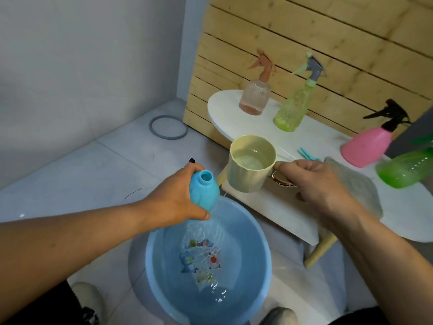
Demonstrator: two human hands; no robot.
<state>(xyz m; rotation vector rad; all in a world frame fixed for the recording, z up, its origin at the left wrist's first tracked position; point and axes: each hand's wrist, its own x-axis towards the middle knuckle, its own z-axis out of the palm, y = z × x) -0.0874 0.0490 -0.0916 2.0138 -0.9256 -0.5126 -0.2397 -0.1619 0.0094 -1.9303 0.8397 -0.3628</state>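
While there's only the head view to go on, it shows plenty. The left hand (178, 195) is wrapped around the body of a light blue bottle (204, 190). It's a full grip, thumb underneath, and the bottle's mouth is uncapped and points up, leaning slightly away from the person. A small dark tip pokes up above that hand's knuckles (can't tell what it is). The bottle sits just above the far rim of a blue basin (149, 254) on the floor, which has water in it and a cartoon print on the bottom.

The right hand (314, 181) pinches the handle of a beige cup (250, 165), fingers curled round it. The cup is roughly upright with water inside, just beside the bottle's mouth but not touching it, and it hangs over the near edge of the white table (225, 109).

On the table there's a clear pinkish spray bottle (254, 95), a yellow-green spray bottle (291, 109), a pink spray bottle (367, 146) with a black trigger head, and a green bottle (405, 170) at the right edge. A grey cloth (356, 184) lies partly under the right hand. Behind it all is a wooden slat panel (328, 31). A grey ring (168, 127) lies on the floor tiles by the wall, well apart from everything else.
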